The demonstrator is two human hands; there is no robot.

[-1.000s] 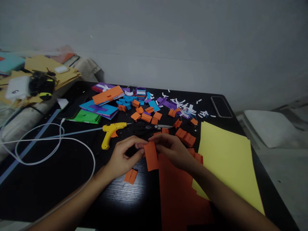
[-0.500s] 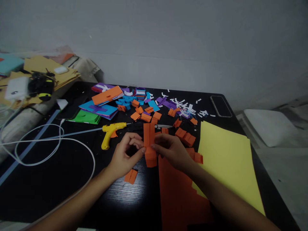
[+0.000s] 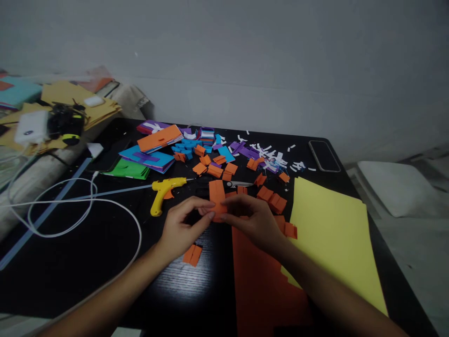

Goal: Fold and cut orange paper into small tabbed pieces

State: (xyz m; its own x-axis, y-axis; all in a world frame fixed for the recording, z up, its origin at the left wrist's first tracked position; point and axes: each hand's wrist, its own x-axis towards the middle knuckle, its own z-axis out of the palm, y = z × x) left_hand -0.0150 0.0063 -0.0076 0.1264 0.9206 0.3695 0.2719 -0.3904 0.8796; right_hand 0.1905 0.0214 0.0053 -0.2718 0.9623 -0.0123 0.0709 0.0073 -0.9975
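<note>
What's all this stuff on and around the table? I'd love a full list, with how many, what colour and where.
Held paper piece: one, orange, between the hands
Small folded pieces: many, orange, mostly mid-table
Large sheet: at least one, orange, by right forearm
Yellow sheets: several, yellow, right
Glue gun: one, yellow, left
Scissors: one, silver blades, beyond hands
Phone: one, dark, far right
Scraps: many, mostly white, far side
Folded stacks: several, mixed colours, far left
Cable: white, left, count unclear
Table: one, black, beneath
Left hand: one, at the held piece
Right hand: one, same
</note>
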